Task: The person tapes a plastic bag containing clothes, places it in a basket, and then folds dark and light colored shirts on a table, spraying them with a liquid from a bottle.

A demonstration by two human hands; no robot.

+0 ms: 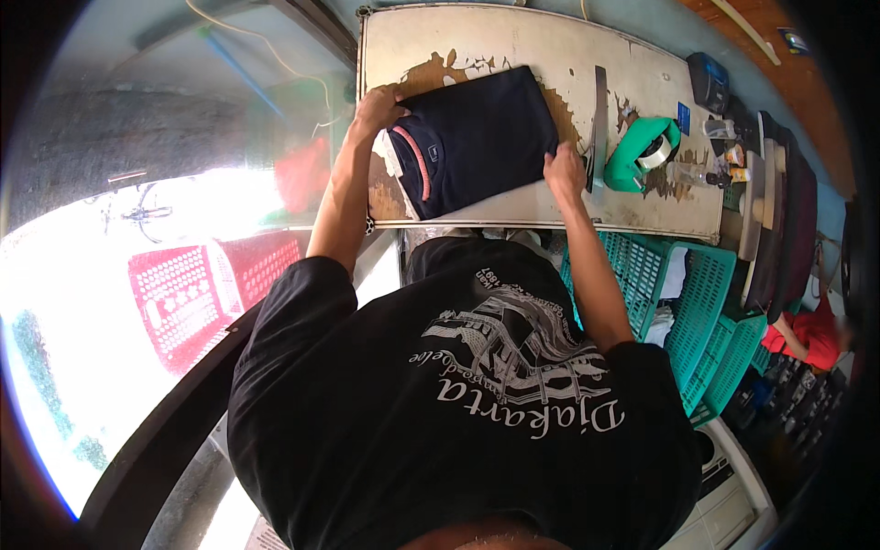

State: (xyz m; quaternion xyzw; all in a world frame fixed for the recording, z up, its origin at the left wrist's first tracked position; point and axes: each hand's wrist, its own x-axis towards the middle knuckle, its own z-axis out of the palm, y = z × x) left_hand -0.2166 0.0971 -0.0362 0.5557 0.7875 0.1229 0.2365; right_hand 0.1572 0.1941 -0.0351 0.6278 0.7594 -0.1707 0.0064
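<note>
A folded dark navy T-shirt (486, 137) lies flat on the worn white tabletop (477, 27), its collar with a pink inner neckband turned to the left. At its far left corner, my left hand (378, 110) grips the shirt's edge with bent fingers. My right hand (566, 172) is closed on the near right edge, thumb and fingers pinching the cloth. Beneath the collar side, a strip of something whitish shows, too little of it to name.
Right of the shirt lie a long flat grey strip (599, 119), a green tape dispenser (625, 158) with a tape roll, and a clear bottle (689, 172). Green plastic baskets (701, 293) stand below the table's right side. Someone in red (814, 337) is at far right.
</note>
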